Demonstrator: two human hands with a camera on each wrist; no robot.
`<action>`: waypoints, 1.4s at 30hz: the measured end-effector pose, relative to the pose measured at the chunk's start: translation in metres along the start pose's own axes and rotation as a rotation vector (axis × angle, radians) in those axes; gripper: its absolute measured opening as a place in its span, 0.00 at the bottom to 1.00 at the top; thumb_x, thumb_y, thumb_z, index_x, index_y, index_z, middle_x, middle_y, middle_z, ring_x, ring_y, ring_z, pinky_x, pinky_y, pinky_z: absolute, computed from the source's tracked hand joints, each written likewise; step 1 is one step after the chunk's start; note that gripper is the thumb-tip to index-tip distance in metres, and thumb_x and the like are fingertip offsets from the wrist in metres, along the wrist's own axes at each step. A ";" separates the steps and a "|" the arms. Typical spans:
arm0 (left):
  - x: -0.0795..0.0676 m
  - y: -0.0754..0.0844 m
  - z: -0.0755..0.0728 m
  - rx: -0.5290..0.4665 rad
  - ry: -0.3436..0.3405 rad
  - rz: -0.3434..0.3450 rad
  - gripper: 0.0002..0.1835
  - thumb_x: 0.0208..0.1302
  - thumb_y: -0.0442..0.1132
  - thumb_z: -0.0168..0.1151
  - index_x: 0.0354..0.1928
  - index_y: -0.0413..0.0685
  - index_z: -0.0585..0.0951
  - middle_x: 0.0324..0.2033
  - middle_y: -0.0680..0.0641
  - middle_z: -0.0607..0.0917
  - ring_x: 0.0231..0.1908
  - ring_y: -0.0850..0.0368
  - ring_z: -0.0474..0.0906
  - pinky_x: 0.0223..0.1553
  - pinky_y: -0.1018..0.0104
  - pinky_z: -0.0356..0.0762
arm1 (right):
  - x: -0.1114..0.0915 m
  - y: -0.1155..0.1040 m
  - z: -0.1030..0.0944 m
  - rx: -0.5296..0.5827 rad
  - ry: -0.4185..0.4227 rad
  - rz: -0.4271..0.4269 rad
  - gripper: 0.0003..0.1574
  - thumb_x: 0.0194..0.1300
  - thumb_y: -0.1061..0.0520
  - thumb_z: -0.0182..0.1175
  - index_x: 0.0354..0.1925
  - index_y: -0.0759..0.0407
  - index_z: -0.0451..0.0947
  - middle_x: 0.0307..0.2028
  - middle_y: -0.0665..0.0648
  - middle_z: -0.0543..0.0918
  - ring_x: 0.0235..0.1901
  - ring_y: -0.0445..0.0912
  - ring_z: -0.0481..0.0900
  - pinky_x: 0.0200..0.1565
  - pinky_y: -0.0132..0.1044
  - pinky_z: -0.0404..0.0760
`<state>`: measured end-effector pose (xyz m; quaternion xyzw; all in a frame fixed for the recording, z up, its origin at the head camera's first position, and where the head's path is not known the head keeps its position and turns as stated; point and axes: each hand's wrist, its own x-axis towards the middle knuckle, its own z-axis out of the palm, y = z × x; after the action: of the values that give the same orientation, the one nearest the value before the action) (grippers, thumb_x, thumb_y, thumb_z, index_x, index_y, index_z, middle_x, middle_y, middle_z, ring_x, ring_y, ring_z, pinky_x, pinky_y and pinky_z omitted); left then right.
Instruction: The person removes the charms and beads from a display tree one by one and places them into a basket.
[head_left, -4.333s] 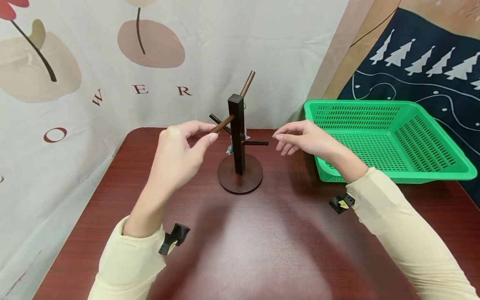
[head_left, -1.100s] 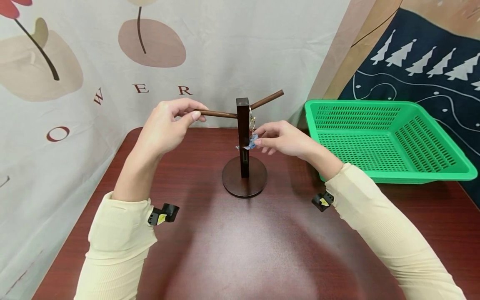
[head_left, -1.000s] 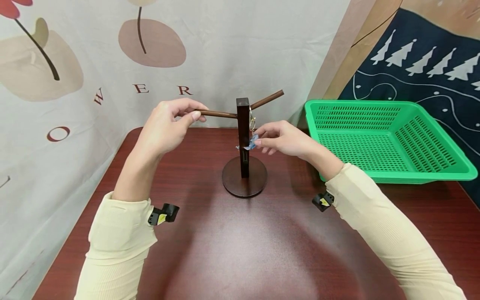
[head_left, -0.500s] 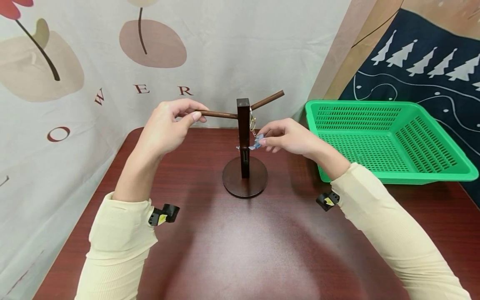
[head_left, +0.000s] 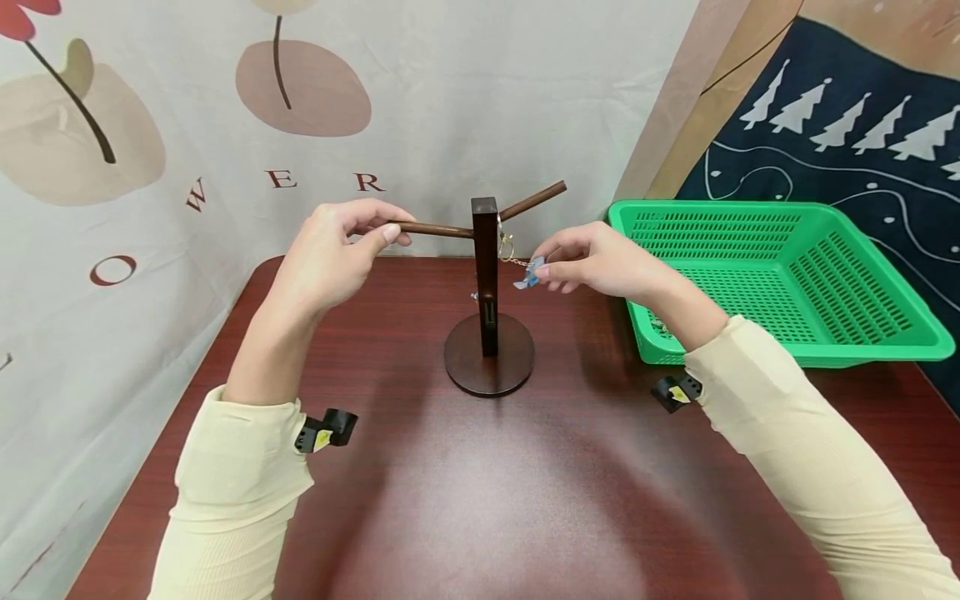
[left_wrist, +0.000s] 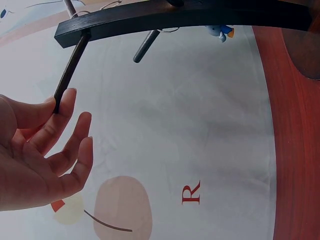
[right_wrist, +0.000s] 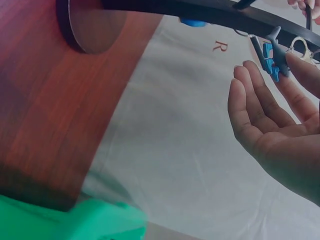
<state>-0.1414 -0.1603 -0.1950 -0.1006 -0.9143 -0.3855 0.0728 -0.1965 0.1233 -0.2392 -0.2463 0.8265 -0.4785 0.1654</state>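
Note:
A dark wooden peg stand (head_left: 486, 275) on a round base stands on the table. My left hand (head_left: 337, 250) pinches the tip of its upper left peg (head_left: 442, 229) between thumb and index finger; the other fingers are loosely bent in the left wrist view. My right hand (head_left: 592, 260) pinches the blue-grey charm of a keychain (head_left: 531, 273) to the right of the post. Its gold ring (head_left: 506, 245) hangs by the upper right peg (head_left: 534, 200), with the chain slanting to the charm. In the right wrist view the charm shows a grey dolphin-like figure (right_wrist: 280, 52) and bright blue pieces.
Another small blue charm with an orange part (left_wrist: 222, 32) hangs behind the post, mostly hidden in the head view. A green plastic basket (head_left: 825, 354) stands at the right, beside my right forearm. A printed cloth (head_left: 420, 100) hangs behind the red-brown table (head_left: 420, 500).
Earlier my left hand swung the stand round by its peg, and my right hand took hold of the charm. Since then the right hand has drawn the charm rightward and up from the post.

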 end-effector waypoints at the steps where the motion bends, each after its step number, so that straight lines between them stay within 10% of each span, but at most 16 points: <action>1: 0.000 0.000 0.000 -0.002 0.001 0.000 0.11 0.66 0.36 0.52 0.44 0.51 0.82 0.31 0.54 0.83 0.32 0.57 0.67 0.31 0.64 0.60 | -0.001 -0.001 -0.002 0.000 0.004 0.002 0.13 0.61 0.61 0.59 0.43 0.67 0.77 0.30 0.57 0.81 0.30 0.48 0.79 0.36 0.38 0.78; 42: 0.000 0.002 -0.001 0.007 -0.005 -0.005 0.11 0.66 0.36 0.52 0.44 0.51 0.82 0.31 0.55 0.83 0.28 0.56 0.66 0.29 0.65 0.60 | -0.029 -0.013 -0.053 -0.136 0.107 0.028 0.16 0.61 0.56 0.60 0.45 0.64 0.77 0.32 0.63 0.82 0.32 0.48 0.79 0.36 0.36 0.78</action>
<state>-0.1414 -0.1597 -0.1933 -0.0991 -0.9161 -0.3822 0.0702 -0.1961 0.1718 -0.2009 -0.2196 0.8679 -0.4315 0.1106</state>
